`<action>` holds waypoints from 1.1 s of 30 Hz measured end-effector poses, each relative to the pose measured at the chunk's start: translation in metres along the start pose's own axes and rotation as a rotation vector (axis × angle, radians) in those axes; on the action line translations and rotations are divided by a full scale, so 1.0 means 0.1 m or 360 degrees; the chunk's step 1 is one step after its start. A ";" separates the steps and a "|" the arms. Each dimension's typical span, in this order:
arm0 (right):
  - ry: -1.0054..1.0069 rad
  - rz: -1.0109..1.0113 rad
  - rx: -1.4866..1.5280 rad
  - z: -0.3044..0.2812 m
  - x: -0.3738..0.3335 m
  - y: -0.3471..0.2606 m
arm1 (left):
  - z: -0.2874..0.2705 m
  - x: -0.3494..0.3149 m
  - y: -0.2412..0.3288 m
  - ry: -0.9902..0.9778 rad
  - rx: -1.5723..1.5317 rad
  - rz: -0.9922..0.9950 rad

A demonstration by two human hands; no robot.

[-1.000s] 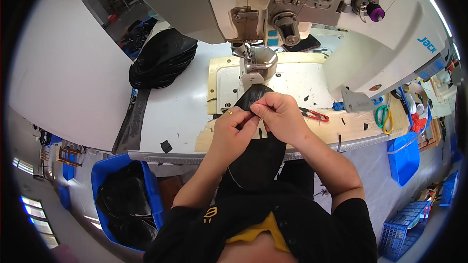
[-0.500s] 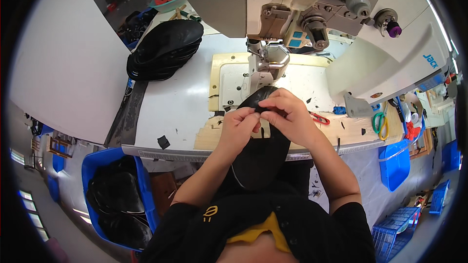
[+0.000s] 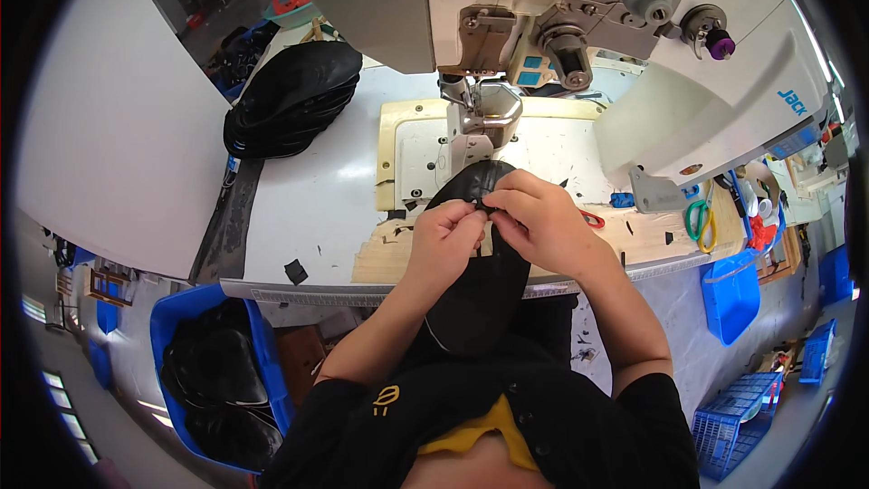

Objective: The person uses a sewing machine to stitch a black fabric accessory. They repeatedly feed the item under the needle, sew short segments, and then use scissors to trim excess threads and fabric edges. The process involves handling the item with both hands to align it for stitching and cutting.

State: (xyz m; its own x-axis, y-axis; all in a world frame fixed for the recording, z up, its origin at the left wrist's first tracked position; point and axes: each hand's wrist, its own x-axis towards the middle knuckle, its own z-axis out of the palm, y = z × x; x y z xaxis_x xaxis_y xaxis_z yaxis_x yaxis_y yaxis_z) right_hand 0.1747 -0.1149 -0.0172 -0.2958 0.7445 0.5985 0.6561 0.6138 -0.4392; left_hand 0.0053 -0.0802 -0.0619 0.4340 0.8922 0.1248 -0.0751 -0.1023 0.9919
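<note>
Head view, left to right: a stack of glossy black pieces (image 3: 294,100) is lying on the white table (image 3: 317,190). The left hand (image 3: 445,243) is pinching a black piece (image 3: 475,308) near its middle, thumb against finger; whether a smaller strip is caught there, the fingers are hiding. The black piece is reaching over the table edge toward the lap, so a loosening pinch could be letting it slide down. The right hand (image 3: 540,222) is pinching close beside the left; uneven pulling could be creasing the material. Red-handled snips (image 3: 593,219) are lying just beside it, where a sideways sweep could be knocking them.
</note>
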 end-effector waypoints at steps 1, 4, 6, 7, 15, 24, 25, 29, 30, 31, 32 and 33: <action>0.0035 -0.0074 -0.0087 0.00 -0.01 0.00 | 0.01 0.00 -0.02 0.0006 -0.0051 -0.0006; 0.0099 -0.0233 -0.0266 0.01 -0.01 0.00 | 0.06 0.01 0.05 0.0081 -0.0167 -0.0068; 0.0089 -0.0252 -0.0272 0.00 0.00 0.01 | 0.05 0.02 0.04 0.0075 -0.0125 -0.0053; 0.0030 -0.0243 -0.0214 -0.01 0.01 0.03 | 0.05 0.01 0.03 0.0073 -0.0105 -0.0050; -0.0062 -0.0019 0.0023 0.07 0.07 0.18 | 0.11 0.08 -0.01 0.0214 0.0338 0.0314; 0.0282 0.1213 0.1336 0.31 -0.12 0.25 | 0.17 0.12 -0.30 0.0203 0.0224 0.0310; 0.0187 0.1282 0.1421 0.24 -0.14 0.28 | 0.19 0.12 -0.32 0.0185 0.0186 0.0288; 0.0101 0.0448 0.0597 0.13 -0.15 0.22 | 0.18 0.07 -0.28 0.0155 0.0220 0.0265; 0.0052 0.0356 0.0424 0.14 -0.13 0.20 | 0.18 0.09 -0.30 0.0161 0.0226 0.0312; 0.0107 0.0348 0.0358 0.17 -0.13 0.22 | 0.19 0.09 -0.31 0.0164 0.0233 0.0359; 0.0161 0.0339 0.0293 0.23 -0.14 0.29 | 0.19 0.10 -0.29 0.0161 0.0238 0.0373; 0.0214 0.0330 0.0228 0.28 -0.15 0.34 | 0.20 0.10 -0.26 0.0159 0.0243 0.0388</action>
State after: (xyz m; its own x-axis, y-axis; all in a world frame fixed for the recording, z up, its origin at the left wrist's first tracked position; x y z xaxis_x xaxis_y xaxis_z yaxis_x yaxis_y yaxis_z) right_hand 0.1817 -0.0980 -0.0598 -0.0646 0.8222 0.5656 0.5851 0.4903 -0.6459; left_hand 0.0295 -0.0769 -0.0863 0.3289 0.8712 0.3644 -0.0271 -0.3770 0.9258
